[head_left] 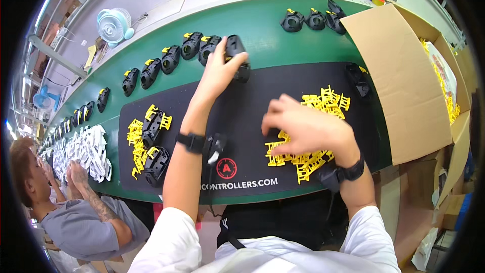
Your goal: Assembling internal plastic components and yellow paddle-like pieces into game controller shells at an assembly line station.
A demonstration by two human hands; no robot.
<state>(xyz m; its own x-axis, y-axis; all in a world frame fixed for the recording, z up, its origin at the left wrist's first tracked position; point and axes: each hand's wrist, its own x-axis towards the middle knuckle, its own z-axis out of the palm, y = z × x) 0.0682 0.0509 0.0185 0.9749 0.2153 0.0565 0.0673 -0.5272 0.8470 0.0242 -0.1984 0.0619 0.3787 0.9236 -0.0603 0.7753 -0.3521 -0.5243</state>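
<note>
My left hand (220, 71) reaches over the far edge of the black mat (242, 121), its thumb and fingers closed on a black plastic shell (235, 45). The shell is held up off the surface near a row of similar shells. My right hand (305, 129) hovers over a pile of yellow plastic clips (328, 102) at the mat's right. Its fingers are curved, with the thumb apart from them and nothing visible between. On the mat's left lie two black shells, one nearer (157, 166) and one farther (150, 129), beside more yellow clips (135, 139).
Black shells with yellow clips, such as one (171, 59), line the green table (262, 35). Another shell (357, 80) lies at the mat's right. A large open cardboard box (399, 91) stands right. At left, a co-worker (86, 222) sits near white parts (91, 151). A fan (113, 26) stands behind.
</note>
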